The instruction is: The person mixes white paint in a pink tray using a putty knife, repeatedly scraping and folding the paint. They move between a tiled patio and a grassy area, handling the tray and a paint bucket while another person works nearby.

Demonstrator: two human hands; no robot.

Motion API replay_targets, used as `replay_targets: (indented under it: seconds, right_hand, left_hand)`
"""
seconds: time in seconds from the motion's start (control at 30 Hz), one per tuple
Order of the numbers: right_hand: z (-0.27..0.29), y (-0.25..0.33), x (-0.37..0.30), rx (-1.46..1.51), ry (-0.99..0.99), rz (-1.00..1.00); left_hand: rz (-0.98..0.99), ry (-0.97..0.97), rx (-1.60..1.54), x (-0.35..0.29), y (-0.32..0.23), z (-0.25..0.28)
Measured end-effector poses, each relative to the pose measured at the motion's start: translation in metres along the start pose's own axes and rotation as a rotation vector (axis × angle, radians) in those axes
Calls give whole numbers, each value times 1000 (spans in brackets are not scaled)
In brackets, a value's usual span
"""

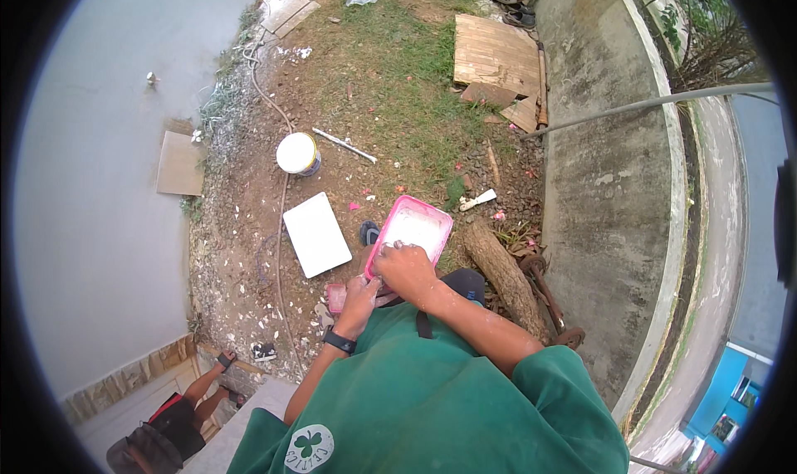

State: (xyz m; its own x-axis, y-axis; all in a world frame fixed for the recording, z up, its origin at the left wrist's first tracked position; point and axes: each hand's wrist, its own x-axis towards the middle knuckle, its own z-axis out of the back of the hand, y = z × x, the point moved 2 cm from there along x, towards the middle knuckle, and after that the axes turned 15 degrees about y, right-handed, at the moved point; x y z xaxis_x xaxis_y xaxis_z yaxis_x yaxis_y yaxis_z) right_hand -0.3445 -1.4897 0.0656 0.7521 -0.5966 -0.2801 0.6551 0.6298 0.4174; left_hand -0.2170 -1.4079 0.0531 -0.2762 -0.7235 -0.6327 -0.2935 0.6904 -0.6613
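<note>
Green shirt (415,399), short loose sleeves; round white emblem (309,448) on left side, green clover, lettering round edge. Dark band (339,340), left wrist. Short dark strip (424,325) at shirt front. Pale specks on right forearm (490,320).

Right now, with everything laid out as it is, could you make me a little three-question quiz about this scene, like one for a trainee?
1. What colour is the rim of the tray?
2. True or false: the white bucket stands to the right of the log.
3. On which wrist is the dark band? (a) left (b) right (c) both

Key: 1. Pink. 2. False; it stands to the left. 3. (a), above the left hand.
</note>
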Motion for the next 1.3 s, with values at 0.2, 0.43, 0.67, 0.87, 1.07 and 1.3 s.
replay_targets:
  seconds: [0.2,0.43,0.67,0.87,1.07,1.3]
  right_hand:
    - [25,-36,16,28,19,18]
    - [44,-69,24,83,-39,-21]
    - [64,-95,40,117,-38,-4]
    - [46,-78,40,46,170,165]
    - [43,-66,29,-28,291,250]
    - [63,-71,29,-48,334,229]
  left_hand:
    - [-30,26,-118,33,-18,-7]
    - [-118,-11,-163,44,-24,-5]
    - [-125,-34,-165,38,-23,-14]
    - [-214,-56,-220,50,-11,-16]
    - [-139,-124,-257,61,-5,-16]
    - [-182,-75,-155,71,1,-24]
